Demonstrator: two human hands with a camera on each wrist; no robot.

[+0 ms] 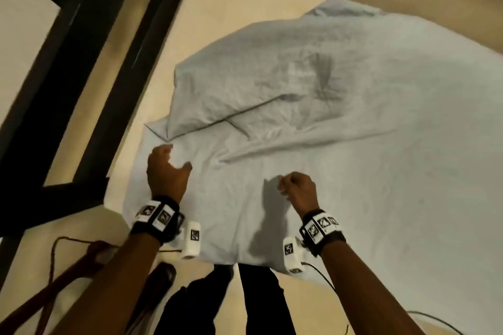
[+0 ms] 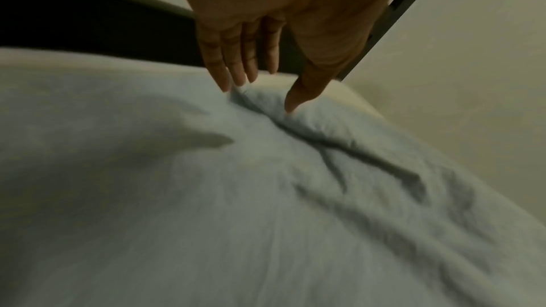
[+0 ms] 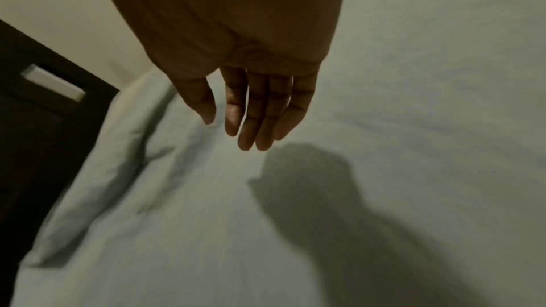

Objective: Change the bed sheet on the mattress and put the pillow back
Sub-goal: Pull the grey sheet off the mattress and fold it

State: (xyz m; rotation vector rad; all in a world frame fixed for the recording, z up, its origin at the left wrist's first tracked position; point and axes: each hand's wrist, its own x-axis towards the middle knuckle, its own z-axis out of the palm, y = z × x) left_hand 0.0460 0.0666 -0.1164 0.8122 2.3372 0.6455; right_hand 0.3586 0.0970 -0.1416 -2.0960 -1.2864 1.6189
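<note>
Roughly halfway: pale sheet point(image 1: 340, 122) thrown over the mattress point(image 1: 217, 3) but bunched, far corner folded back; left hand point(image 1: 166, 168) and right hand point(image 1: 298, 187) apart above it, fingers loose, gripping nothing; spreading, tucking, pillow left.

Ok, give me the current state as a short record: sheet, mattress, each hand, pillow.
sheet: pale grey sheet, rumpled, its left part folded back on itself
mattress: cream mattress bare along the left and far sides
left hand: left hand open, fingertips at a raised fold near the sheet's edge
right hand: right hand open above the sheet, gripping nothing
bed frame: dark frame on the left
pillow: not in view
</note>
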